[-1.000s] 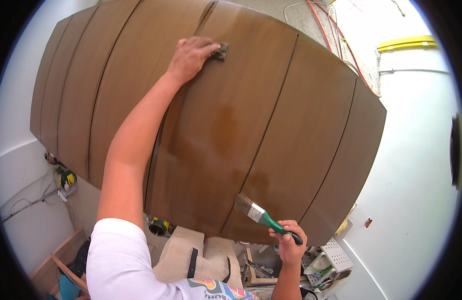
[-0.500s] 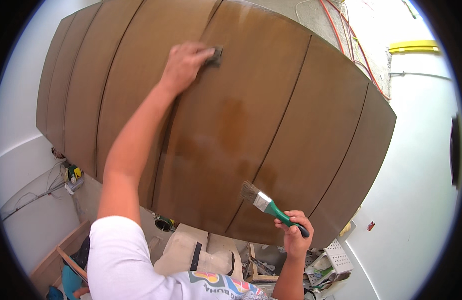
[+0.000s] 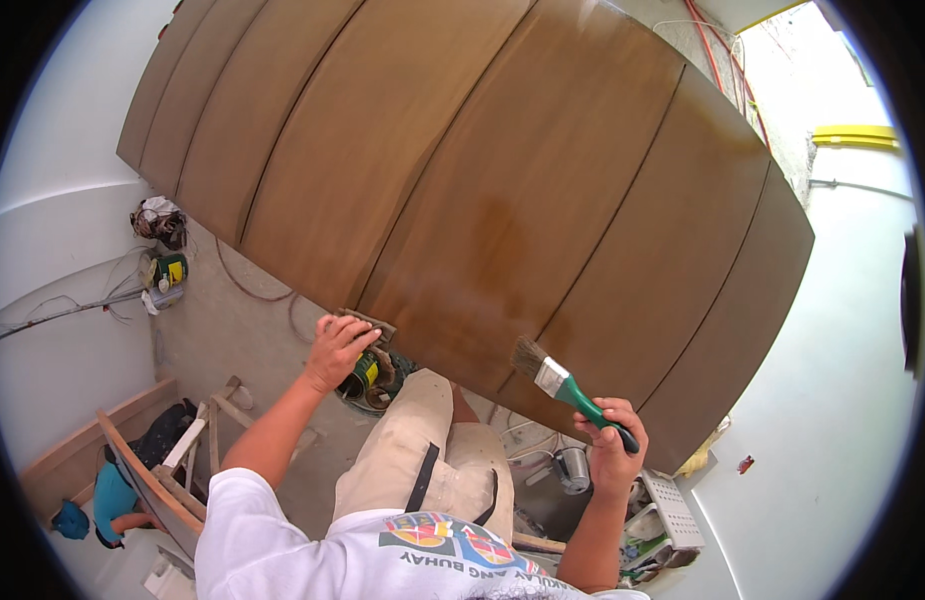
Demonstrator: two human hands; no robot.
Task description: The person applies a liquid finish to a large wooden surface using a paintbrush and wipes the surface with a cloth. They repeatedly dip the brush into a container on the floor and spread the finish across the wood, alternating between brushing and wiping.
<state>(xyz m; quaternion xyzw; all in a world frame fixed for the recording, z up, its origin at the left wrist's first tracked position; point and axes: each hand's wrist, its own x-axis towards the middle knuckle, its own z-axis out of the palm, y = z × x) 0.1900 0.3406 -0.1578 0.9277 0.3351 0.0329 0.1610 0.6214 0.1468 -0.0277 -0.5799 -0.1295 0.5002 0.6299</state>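
Observation:
A large brown wooden panel point(image 3: 572, 150) with dark grooves lies in front of me, with a wet-looking sheen near its middle. At its near edge, left of centre, my left hand point(image 3: 339, 352) has its fingers closed on a flat grey-brown pad point(image 3: 380, 324). The pad's exact kind is unclear; it lies against the panel's edge, beside a groove. My right hand point(image 3: 610, 448) grips a paintbrush point(image 3: 552, 378) by its green handle, tipped in black. The brush's metal band and dark bristles point up and left, over the panel's near part.
Below the left hand stands an open paint can point(image 3: 360, 376). A metal cup point(image 3: 572, 470) is near my right forearm. Wooden frames point(image 3: 152, 480) and another person's teal sleeve point(image 3: 114, 500) are at lower left. More cans point(image 3: 169, 270) stand by the left wall. Red hoses point(image 3: 717, 55) lie beyond the panel.
My left hand has come toward me with the pad, from the panel's far part down to its near edge. The right hand still holds the paintbrush. The view has shifted somewhat.

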